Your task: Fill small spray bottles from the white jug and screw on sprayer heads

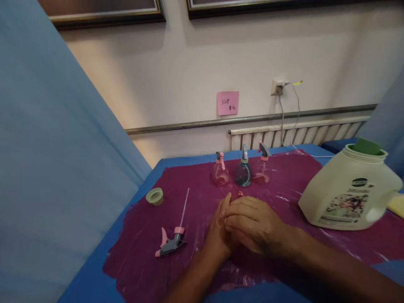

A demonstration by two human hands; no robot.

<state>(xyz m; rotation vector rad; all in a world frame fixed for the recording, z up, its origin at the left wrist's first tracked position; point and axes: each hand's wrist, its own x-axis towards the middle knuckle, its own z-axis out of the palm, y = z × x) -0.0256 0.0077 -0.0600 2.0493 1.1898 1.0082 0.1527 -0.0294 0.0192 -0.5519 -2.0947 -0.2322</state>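
Cupping your left hand [217, 236] and right hand [254, 223] over a pink bottle [240, 194]; grip: cannot tell.
Light, slick plastic, probably: hold its body, 12 o'clock.

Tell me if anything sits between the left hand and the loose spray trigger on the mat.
Nothing visible does. Only bare purple mat separates the left hand from the spray trigger. The green cap lies farther back and to the left, off that line.

A magenta sheet [142, 252] covers the blue table [91, 284], bearing three spray bottles [243, 172].
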